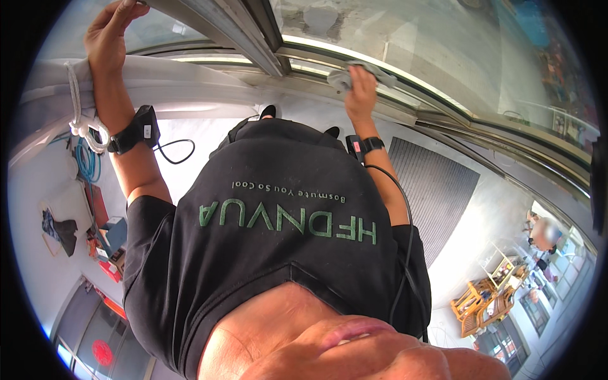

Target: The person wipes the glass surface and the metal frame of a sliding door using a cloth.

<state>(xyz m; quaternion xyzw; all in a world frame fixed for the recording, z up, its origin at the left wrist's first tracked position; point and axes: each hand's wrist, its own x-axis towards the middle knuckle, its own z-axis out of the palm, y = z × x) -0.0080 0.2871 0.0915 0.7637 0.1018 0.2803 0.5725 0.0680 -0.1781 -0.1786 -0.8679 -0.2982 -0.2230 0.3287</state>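
Note:
My right hand (363, 90) presses on a crumpled grey cloth (339, 80) at the lower rail of a metal window frame (396, 105). The cloth shows on both sides of my fingers. My left hand (116, 28) is raised at the upper left, in front of window glass (164, 28) and beside a slanting metal upright (232, 33). Its fingers curl toward the thumb at the picture's rim; whether they hold anything cannot be made out. A pale curtain (156, 88) hangs beside my left forearm, with a knotted white cord (85, 128) near the wrist.
Black devices with cables are strapped to both forearms. A dark ribbed mat (427, 190) lies on the floor at the right. Beyond it stand wooden chairs (489, 304), and a person (544, 235) is farther off. A coiled blue hose (88, 161) and boxes (113, 232) are at the left.

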